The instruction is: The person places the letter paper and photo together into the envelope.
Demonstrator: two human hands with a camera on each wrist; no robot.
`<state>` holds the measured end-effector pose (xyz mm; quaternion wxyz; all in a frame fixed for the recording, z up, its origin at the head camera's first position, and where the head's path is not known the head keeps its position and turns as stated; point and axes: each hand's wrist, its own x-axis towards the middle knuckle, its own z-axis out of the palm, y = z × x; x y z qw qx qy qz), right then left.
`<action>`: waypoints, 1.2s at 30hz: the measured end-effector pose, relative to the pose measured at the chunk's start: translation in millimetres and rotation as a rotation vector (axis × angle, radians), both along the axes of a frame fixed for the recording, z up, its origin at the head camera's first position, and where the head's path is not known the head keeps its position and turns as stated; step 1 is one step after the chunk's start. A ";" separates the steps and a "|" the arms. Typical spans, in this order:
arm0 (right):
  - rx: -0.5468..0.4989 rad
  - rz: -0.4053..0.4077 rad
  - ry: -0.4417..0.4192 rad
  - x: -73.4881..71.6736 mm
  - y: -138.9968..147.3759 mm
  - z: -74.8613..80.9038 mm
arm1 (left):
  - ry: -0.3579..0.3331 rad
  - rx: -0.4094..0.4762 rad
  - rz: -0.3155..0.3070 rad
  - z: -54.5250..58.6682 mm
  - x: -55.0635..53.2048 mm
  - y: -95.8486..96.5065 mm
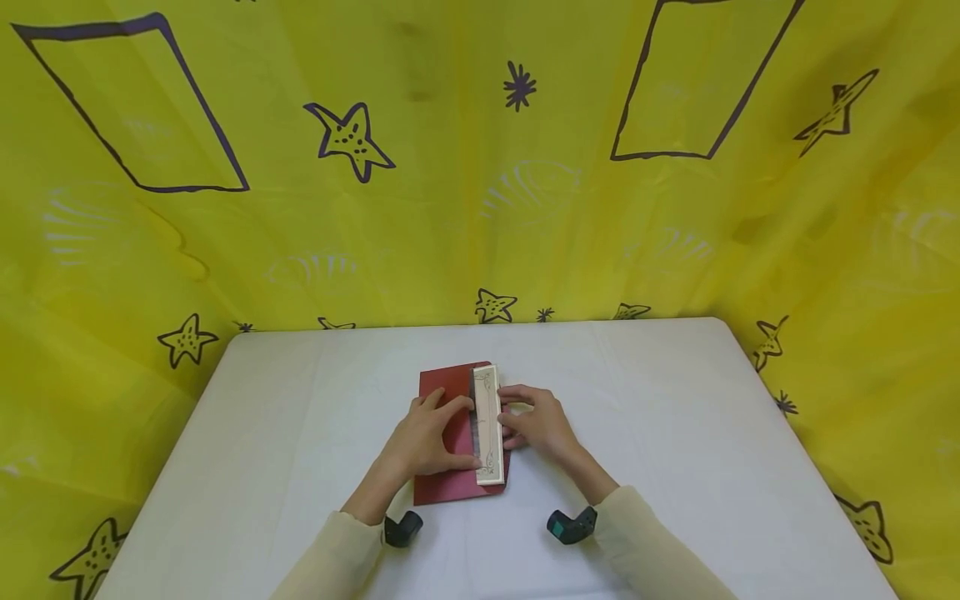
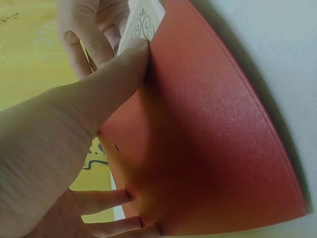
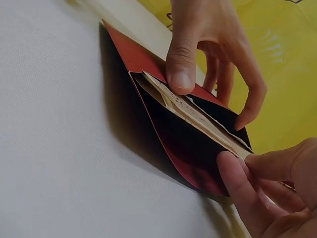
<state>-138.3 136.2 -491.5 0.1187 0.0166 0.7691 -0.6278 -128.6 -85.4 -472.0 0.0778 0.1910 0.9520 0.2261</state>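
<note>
A red paper envelope [image 1: 445, 442] lies near the middle of the table, its mouth gaping on the right side. From that mouth sticks a folded cream card [image 1: 487, 421] with thin scrollwork printed near its ends. My left hand [image 1: 422, 439] holds the envelope beside its mouth, with thumb and index finger spread apart along the edge. In the right wrist view, the left thumb [image 3: 181, 74] presses by the card's layers. My right hand [image 1: 546, 425] pinches the card's outer edge between thumb and fingers [image 3: 233, 171]. The card's inner part is hidden inside the envelope.
A white-covered table [image 1: 315, 400] with rounded far corners lies under the hands. Behind and beside it hangs a yellow curtain [image 1: 450, 225] with starfish drawings. Small black wrist cameras [image 1: 572, 527] jut inward from both sleeves.
</note>
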 end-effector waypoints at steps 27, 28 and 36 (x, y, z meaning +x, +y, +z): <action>-0.019 0.064 0.065 -7.7 -15.9 -5.5 | 0.005 -0.001 -0.005 -2.4 -2.0 -0.8; -0.013 0.068 0.070 -8.3 -16.5 -5.4 | 0.005 0.000 -0.004 -2.6 -1.8 -0.9; -0.002 0.088 0.080 -12.1 -21.1 -7.7 | 0.021 0.014 -0.017 -1.7 -1.2 -2.5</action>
